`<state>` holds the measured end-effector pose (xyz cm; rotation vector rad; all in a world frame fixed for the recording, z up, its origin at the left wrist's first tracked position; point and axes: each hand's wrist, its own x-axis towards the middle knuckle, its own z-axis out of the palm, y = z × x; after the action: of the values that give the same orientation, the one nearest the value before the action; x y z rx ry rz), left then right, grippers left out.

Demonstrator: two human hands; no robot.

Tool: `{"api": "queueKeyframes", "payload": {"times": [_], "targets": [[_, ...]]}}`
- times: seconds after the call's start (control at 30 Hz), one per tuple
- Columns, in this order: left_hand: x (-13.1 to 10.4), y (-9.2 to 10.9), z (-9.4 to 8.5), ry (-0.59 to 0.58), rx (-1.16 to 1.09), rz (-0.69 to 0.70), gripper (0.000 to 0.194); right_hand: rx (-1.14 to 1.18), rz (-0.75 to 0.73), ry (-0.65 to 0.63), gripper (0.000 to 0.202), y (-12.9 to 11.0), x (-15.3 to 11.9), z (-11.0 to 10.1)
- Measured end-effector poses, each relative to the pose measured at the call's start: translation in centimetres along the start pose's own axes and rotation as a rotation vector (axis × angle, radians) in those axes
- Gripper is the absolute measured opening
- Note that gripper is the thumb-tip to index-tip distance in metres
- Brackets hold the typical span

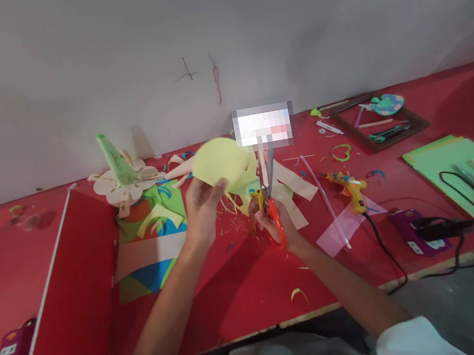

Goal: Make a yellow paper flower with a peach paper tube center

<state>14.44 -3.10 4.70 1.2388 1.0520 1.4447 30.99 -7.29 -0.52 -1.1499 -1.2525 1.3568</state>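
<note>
My left hand (206, 206) pinches the lower edge of a rounded yellow paper piece (221, 163), holding it above the red table. My right hand (275, 223) is closed round the orange and yellow handles of a pair of scissors (271, 196), whose blades point up and away, just right of the paper. The blades look slightly apart, and their tips are partly covered by a blurred patch. Beneath the hands lie thin paper scraps. Behind the scissors, pale paper strips (295, 180) rest on the table.
A red upright divider (63, 300) stands at left. Near it are a green cone on a petal-shaped base (117, 162) and coloured papers (149, 251). To the right are a yellow glue gun (351, 188), a purple box with cables (416, 231), a dark frame (378, 143) and green sheets (439, 157).
</note>
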Motion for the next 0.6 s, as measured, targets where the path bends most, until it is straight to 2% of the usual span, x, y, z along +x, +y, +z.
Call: {"api": "queueKeyframes", "payload": {"times": [0.13,0.23,0.3,0.37,0.47,0.53,0.6], "targets": [[-1.9,-1.0,1.8,-0.160,-0.063,-0.192,0.042,0.055,-0.140,0.215,0.045,0.0,0.2,0.4],[-2.2,-1.2,2.2,-0.266,-0.018,-0.269,0.045,0.108,-0.185,0.306,0.043,0.6,0.6,-0.6],[-1.7,-0.8,1.6,-0.311,0.031,-0.277,0.045,0.109,-0.186,0.264,0.044,1.3,0.9,-1.7],[-0.9,-0.2,0.6,-0.361,0.108,-0.251,0.040,0.091,-0.155,0.145,0.045,2.0,1.1,-2.7],[0.1,0.7,-1.2,-0.554,0.326,-0.238,0.029,0.011,-0.122,-0.015,0.047,2.9,1.4,-3.4],[0.3,1.0,-2.2,-0.674,0.471,-0.260,0.021,-0.043,-0.126,-0.048,0.048,3.0,1.3,-3.5],[0.4,1.1,-2.7,-0.667,0.548,-0.266,0.016,-0.047,-0.150,-0.071,0.050,2.8,1.1,-3.3]]}}
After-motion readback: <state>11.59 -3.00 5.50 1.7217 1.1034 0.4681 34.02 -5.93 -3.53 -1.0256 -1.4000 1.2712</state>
